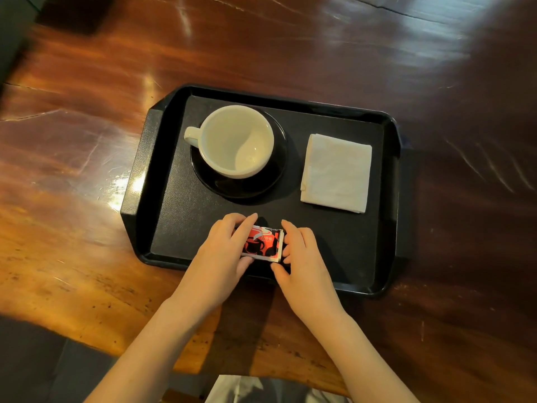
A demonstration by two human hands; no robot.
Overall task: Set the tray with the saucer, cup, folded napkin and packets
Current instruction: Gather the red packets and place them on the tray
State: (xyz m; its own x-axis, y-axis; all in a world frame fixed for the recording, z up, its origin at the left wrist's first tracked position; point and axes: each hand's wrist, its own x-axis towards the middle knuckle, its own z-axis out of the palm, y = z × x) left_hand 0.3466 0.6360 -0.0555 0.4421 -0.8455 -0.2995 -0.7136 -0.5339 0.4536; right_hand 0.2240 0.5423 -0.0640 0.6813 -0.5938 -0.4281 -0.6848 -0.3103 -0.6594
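Note:
A black tray lies on the wooden table. On its left half an empty white cup stands on a black saucer, handle pointing left. A folded white napkin rests on the tray's right half. Near the tray's front edge sits a small stack of red, black and white packets. My left hand grips the stack's left side, fingers over the top edge and thumb below. My right hand presses against its right side, with the thumb at the front corner.
The polished reddish-brown wooden table spreads around the tray, its near edge just below my forearms. A dark object sits at the far left corner. Grey floor shows at the lower left.

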